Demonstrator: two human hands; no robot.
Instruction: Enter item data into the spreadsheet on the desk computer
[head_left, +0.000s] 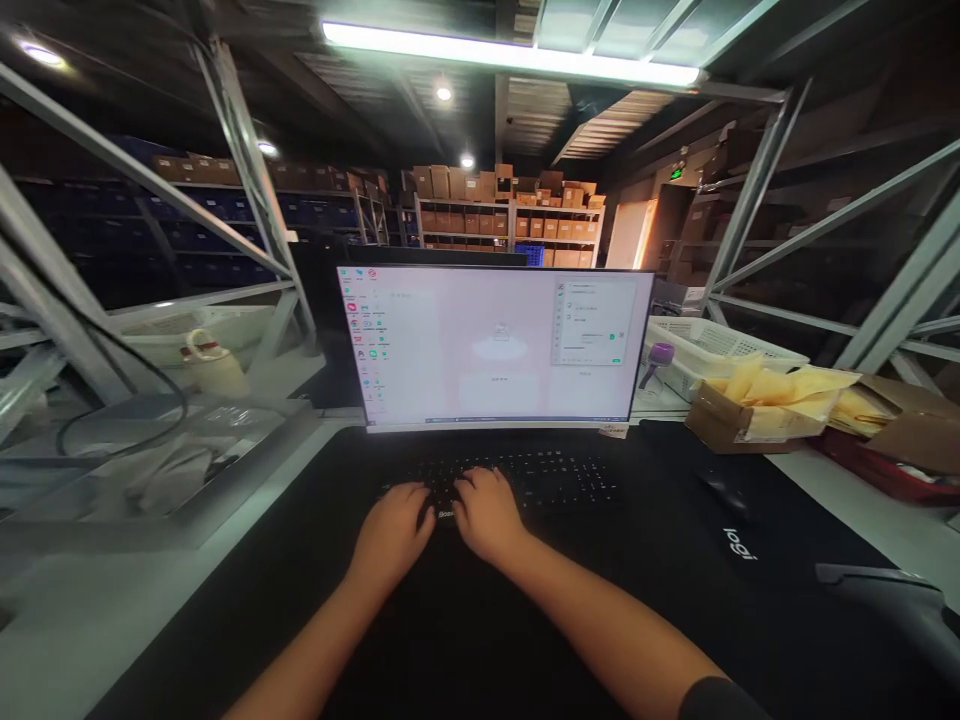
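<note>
Both of my hands rest side by side on the left half of a black keyboard (555,478). My left hand (395,526) lies with its fingers spread over the keys and holds nothing. My right hand (486,512) sits just beside it, fingers curved down onto the keys, also empty. The keyboard lies on a large black desk mat (315,560) in front of a bright monitor (495,345) showing a pale program window.
A black mouse (724,490) sits on the mat to the right. A cardboard box of yellow padded envelopes (772,400) and a white basket (712,345) stand at the right. A clear plastic tray (142,460) is at the left. Metal shelf frames flank the desk.
</note>
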